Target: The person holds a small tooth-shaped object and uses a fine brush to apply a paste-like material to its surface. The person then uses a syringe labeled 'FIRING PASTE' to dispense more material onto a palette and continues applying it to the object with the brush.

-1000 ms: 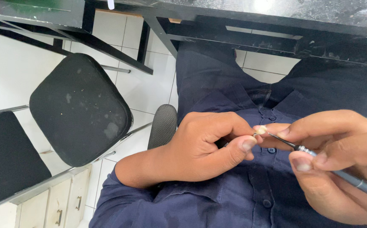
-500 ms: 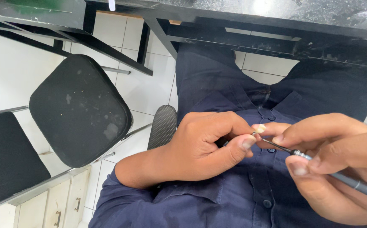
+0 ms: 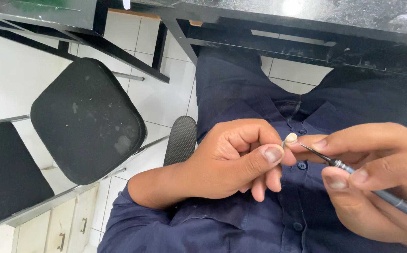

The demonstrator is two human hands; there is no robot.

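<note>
My left hand (image 3: 234, 161) pinches a small cream-coloured tooth-like piece (image 3: 290, 138) between thumb and fingertips, held over my lap. My right hand (image 3: 376, 178) grips a thin grey metal hand tool (image 3: 390, 199) like a pen. Its dark fine tip (image 3: 312, 151) rests against the underside of the small piece. Both hands hover close together above my dark blue buttoned shirt (image 3: 301, 220).
A black table edge (image 3: 306, 28) runs across the top. To the left stands a black stool seat (image 3: 86, 119) on a metal frame. A black armrest (image 3: 181, 139) sits beside my left forearm. White floor tiles (image 3: 166, 93) lie below, and cream drawers (image 3: 67, 225) are at bottom left.
The tool tip has shifted slightly against the small piece and my right hand has edged a little to the left. My left hand holds almost still.
</note>
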